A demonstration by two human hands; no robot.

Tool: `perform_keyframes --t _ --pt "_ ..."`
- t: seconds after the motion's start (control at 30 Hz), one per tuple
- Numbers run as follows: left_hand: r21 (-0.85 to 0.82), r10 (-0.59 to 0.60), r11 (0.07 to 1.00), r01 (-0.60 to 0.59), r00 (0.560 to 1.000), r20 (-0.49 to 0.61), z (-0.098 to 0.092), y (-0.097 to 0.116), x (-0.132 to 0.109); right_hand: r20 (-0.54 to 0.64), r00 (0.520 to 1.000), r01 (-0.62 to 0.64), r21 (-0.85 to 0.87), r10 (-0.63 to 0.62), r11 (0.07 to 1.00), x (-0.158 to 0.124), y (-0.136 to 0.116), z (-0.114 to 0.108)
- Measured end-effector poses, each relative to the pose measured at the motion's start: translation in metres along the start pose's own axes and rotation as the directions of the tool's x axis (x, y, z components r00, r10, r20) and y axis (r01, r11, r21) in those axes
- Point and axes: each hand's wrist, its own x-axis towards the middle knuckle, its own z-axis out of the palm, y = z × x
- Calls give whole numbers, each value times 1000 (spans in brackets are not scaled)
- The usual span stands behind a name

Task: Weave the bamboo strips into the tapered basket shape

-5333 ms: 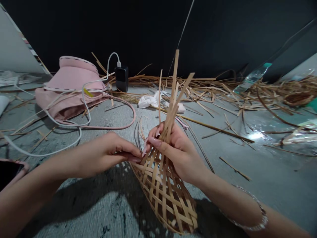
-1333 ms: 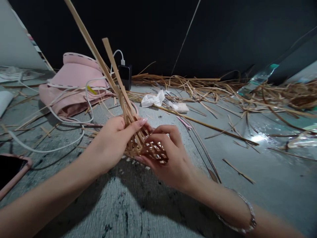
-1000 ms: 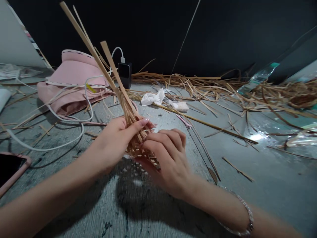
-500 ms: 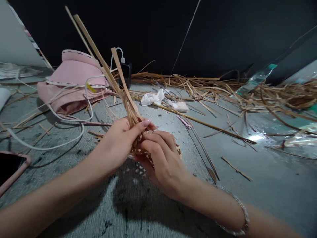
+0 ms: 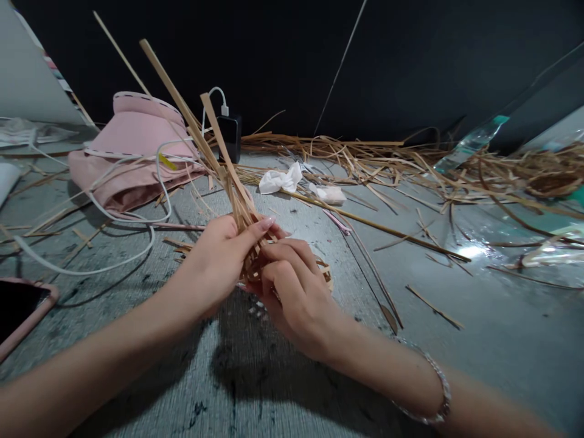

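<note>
A woven piece of tan strips [image 5: 253, 267] is between my two hands, mostly covered by my fingers. Several long flat strips [image 5: 223, 140] rise from it toward the upper left. My left hand [image 5: 228, 246] is closed around the base of these strips, thumb on top. On the right side, my right hand [image 5: 298, 292] grips the woven piece with bent fingers; its fingertips are hidden. Part of the weave's edge shows beyond the right knuckles. A bracelet [image 5: 444, 389] circles my right wrist.
A pink visor hat [image 5: 141, 134], white cable [image 5: 114, 267] and phone [image 5: 22, 310] lie left. Behind are a black power bank [image 5: 230, 139], crumpled tissue [image 5: 280, 179] and loose strips [image 5: 356, 155]. A plastic bottle [image 5: 469, 146] leans at the back right.
The long strips have shifted slightly, with the thin one leaning further left. My right fingers have moved a little on the weave. My left hand keeps its hold.
</note>
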Motion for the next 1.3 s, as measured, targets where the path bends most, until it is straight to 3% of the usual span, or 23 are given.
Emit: perform_keyframes --t 0.23,0.33,0.4,0.43,0.5,0.57,0.63,0.73,0.83,0.97,1.03,1.13,1.2,1.27,1.3 --pt "74 34 997 -34 999 -4 1 -2 3 22 1000 21 -35 -21 999 -2 3 3" --pt "127 70 989 -69 998 -1 -2 0 5 2 1000 24 26 -24 999 0 2 -4" --pt "149 68 987 -62 997 -39 -4 2 5 -103 993 -38 156 54 987 4 4 -14" --pt "152 65 987 -55 996 -58 -5 3 5 -130 979 -125 214 156 969 6 7 -20" --pt "141 66 988 -58 996 -57 -8 3 5 -213 876 -349 342 434 872 11 16 -31" --pt "109 81 991 -80 997 -9 -8 1 6 -72 755 -559 449 652 697 15 27 -36" --pt "89 102 991 -103 995 17 -8 -2 7 111 664 -674 516 739 528 17 35 -36" --pt "103 118 988 -117 993 4 -7 -5 6 293 584 -754 540 757 373 17 39 -29" --pt "120 112 987 -110 994 -6 -6 -8 5 399 530 -789 556 748 263 16 36 -22" --pt "173 162 972 -157 987 -13 -7 -10 3 413 527 -762 617 743 198 16 35 -21" --pt "254 246 939 -234 969 -17 -8 -9 2 432 487 -759 639 759 123 16 38 -23" --pt "379 365 856 -352 930 40 -13 -3 2 529 387 -774 632 755 -46 16 42 -27" --pt "406 437 786 -466 884 167 -19 3 3 622 320 -786 595 715 -166 17 43 -30" --pt "415 528 663 -623 783 330 -28 9 4 729 284 -793 544 623 -274 18 42 -32" --pt "424 525 629 -651 759 386 -32 12 4 775 285 -792 521 564 -316 19 41 -33"
